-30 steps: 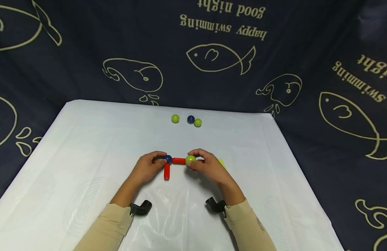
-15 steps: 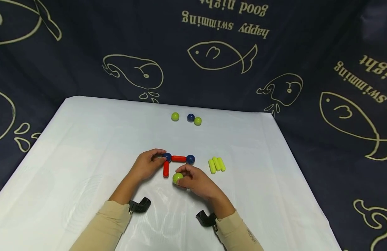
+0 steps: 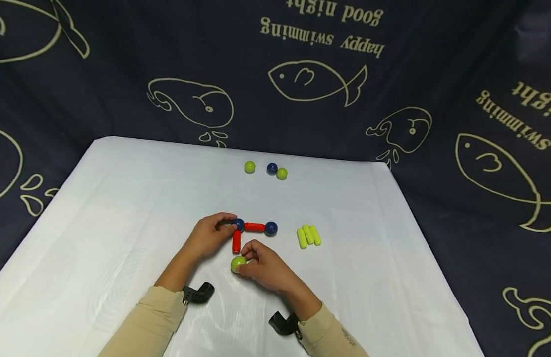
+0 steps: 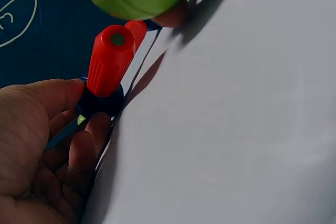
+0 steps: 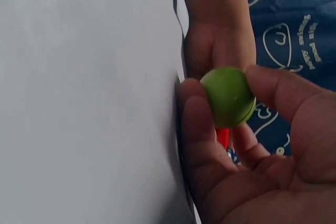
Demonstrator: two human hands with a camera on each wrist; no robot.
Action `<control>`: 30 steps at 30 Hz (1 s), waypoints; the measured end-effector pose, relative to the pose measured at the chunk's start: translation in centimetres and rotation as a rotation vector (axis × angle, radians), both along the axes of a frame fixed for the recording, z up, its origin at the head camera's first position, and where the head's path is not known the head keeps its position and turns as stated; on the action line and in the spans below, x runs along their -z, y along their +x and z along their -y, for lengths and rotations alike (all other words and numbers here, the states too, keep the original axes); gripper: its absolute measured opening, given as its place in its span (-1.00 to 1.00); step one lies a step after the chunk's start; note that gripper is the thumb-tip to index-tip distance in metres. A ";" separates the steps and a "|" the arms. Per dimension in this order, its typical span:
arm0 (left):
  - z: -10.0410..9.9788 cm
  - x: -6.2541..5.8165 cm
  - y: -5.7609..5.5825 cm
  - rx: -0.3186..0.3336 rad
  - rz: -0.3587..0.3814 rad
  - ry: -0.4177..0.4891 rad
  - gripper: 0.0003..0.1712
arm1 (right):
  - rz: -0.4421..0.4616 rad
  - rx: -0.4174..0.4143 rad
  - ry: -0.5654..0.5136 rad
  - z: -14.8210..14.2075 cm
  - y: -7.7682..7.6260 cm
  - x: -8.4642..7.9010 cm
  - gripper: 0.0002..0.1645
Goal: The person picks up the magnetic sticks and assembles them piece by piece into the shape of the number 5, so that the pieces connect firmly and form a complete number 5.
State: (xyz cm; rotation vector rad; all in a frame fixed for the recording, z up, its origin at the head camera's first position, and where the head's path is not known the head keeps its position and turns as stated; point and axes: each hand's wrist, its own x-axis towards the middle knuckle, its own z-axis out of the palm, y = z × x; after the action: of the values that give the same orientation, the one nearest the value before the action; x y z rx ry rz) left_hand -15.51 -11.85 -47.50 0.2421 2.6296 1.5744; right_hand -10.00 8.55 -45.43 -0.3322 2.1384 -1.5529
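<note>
My left hand (image 3: 211, 233) pinches a dark blue ball (image 3: 238, 224) between thumb and fingers. From that ball one red rod (image 3: 255, 227) runs right to a second blue ball (image 3: 271, 228), and another red rod (image 3: 236, 242) points toward me. In the left wrist view, the near rod (image 4: 111, 59) shows a small dark disc in its free end. My right hand (image 3: 266, 267) holds a green ball (image 3: 238, 264) by thumb and fingers, close to the free end of that rod. The right wrist view shows the green ball (image 5: 228, 97) between thumb and fingertips, with a bit of red behind it.
Several yellow-green rods (image 3: 308, 236) lie side by side right of the joined pieces. Farther back are a green ball (image 3: 250, 166), a blue ball (image 3: 272, 168) and another green ball (image 3: 281, 173). A white cloth covers the table (image 3: 159, 188); a dark printed curtain (image 3: 320, 119) hangs behind.
My right hand has carried the green ball from the right-hand blue ball, left and toward me, to the free rod's end. The yellow-green rods came into full view. My left hand stays put.
</note>
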 end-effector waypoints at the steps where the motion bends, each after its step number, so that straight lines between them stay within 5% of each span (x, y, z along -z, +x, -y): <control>1: 0.0 0.0 0.0 -0.001 -0.001 0.002 -0.67 | 0.003 0.009 -0.005 0.1 0.1 0.0 -0.66; 30: 0.0 0.2 -0.1 0.004 -0.014 0.001 -0.68 | -0.045 0.085 0.019 1.2 0.1 0.4 -0.74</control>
State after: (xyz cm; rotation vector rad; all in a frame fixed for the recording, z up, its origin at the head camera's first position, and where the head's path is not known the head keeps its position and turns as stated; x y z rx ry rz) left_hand -15.59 -11.80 -47.74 0.2588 2.6375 1.5789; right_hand -9.85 7.32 -45.88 -0.2753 2.2268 -1.5841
